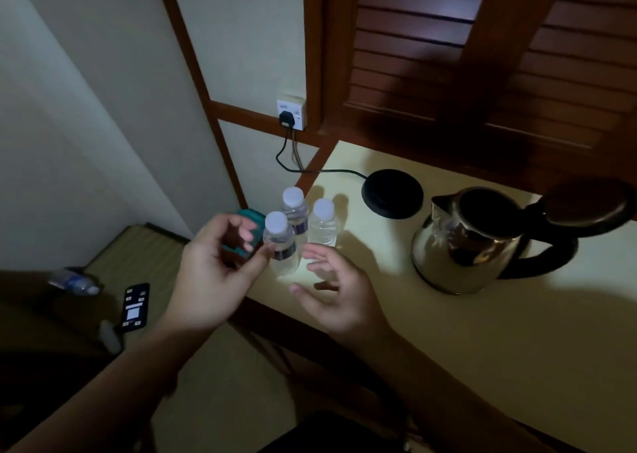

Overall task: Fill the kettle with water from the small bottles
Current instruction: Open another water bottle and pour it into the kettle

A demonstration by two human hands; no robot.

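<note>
While both hands, left hand (220,263) loosely curled and right hand (339,290) spread, hold nothing, grip the nearest bottle (281,246) left of the open kettle (482,242) low, then twist its cap (275,222).

Both forearms bare, no sleeves/watch/rings visible; left hand (210,273) & right hand (339,297) ungloved.

Both bare forearms reach forward side by side. The left hand (213,273) has its fingers (246,233) loosely curled, holding nothing. The right hand (341,297) is spread, palm inward, fingers relaxed.
</note>
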